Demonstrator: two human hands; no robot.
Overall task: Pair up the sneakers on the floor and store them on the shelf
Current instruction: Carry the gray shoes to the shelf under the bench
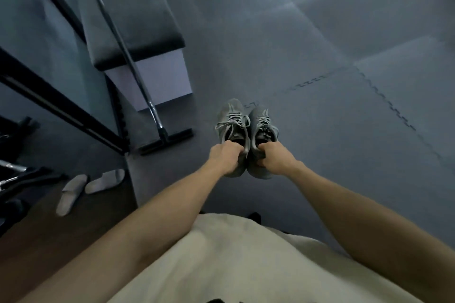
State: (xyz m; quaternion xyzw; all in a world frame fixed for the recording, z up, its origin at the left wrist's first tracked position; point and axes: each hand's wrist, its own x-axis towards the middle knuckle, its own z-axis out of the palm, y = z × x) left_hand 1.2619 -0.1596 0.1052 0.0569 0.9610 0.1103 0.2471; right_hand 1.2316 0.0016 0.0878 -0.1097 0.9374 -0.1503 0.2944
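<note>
We hold grey pair side by side, left hand (225, 156) and right hand (273, 157) fingers curled into heel openings of left sneaker (231, 123) and right sneaker (263, 125). Keep toes level, swing toward shelf (56, 103) at 9 o'clock.

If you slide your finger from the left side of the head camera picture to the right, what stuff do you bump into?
Black shelf frame → pale slippers → floor squeegee → left hand gripping the left gray sneaker → right hand gripping the right gray sneaker → gray foam floor mats.
</note>
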